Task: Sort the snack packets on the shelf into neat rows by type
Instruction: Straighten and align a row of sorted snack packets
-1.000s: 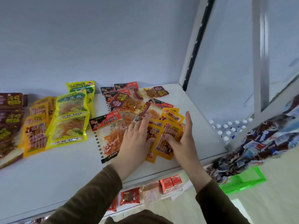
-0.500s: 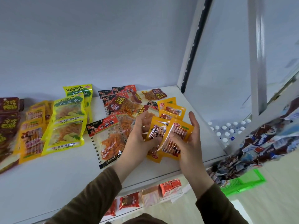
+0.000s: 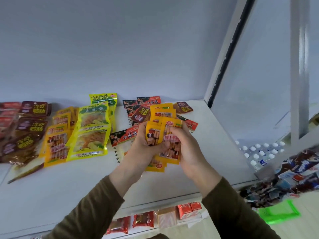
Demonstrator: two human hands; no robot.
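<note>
Orange packets (image 3: 168,133) held above shelf (image 3: 51,187) near right front corner, gripped by left hand (image 3: 146,144) and right hand (image 3: 187,145), fingers curled around stack. Better to square edges together, then lay beside orange row (image 3: 57,144) at left.

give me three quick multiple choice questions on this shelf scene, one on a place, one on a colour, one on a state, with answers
1. Where does the matching orange-yellow row lie?
A. left of the green-yellow packets
B. against the right wall
C. on the lower shelf

2. What colour are the held packets?
A. blue
B. orange-yellow
C. white

3. How are the hands?
A. both flat on the shelf
B. both gripping packets
C. one hanging idle

Answers: 1 A, it lies just left of the green-yellow packets. 2 B, their borders are orange-yellow. 3 B, left hand and right hand curl round the bunch.
</note>
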